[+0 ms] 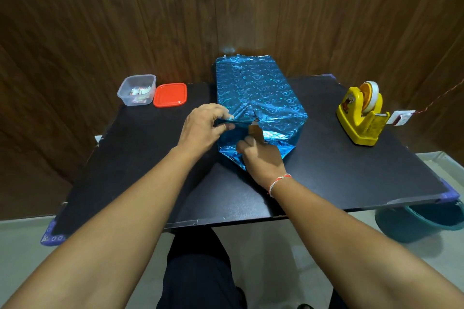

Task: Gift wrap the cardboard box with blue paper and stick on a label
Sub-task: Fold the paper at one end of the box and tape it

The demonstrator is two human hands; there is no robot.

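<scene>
Blue paper (261,90) with a shiny heart print covers most of the cardboard box (255,130), which lies lengthwise along the middle of the black counter (140,158), its far end reaching past the counter's back edge toward the wooden wall. At the box's near end the wrap is unfinished: a small patch of brown cardboard shows between loose folds. The left hand (204,126) pinches a folded flap of the paper at the near left corner of the box, thumb and fingers closed on it. The right hand (261,158) has its fingers curled on the lower flap at the near end, pressing the paper toward the bare patch; whether it grips or only presses, I cannot tell. Near the back left corner sit a clear plastic tub (136,89) holding small printed labels and, just beside it, its red lid (170,95). A yellow tape dispenser (361,115) stands by the right edge.
</scene>
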